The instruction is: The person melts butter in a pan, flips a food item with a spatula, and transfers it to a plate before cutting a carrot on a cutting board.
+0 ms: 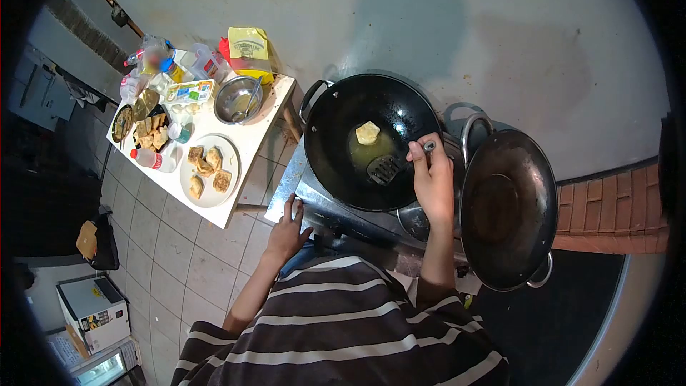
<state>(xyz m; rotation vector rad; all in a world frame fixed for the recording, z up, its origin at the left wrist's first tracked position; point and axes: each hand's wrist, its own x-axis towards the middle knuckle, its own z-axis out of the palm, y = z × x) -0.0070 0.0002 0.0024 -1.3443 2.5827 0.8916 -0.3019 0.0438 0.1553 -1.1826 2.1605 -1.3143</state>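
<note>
Head view: wok [330,136], landmark. Inside: one pale dough piece [367,133] in oil [366,150]; slotted spatula [384,169] just below. Right hand [434,184]: curled round spatula handle, over wok's right rim; a careless flick could splash oil. Left hand [286,234]: loosely open, seemingly empty, below-left of wok; contact with heated metal might burn.

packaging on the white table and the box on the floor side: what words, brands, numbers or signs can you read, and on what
No text is sharp enough to quote.
Yellow bag: dark print, too small to read.
Flat food pack: coloured label, too blurred.
Red-capped bottle: label unreadable.
White box: dark markings, too small.
</note>
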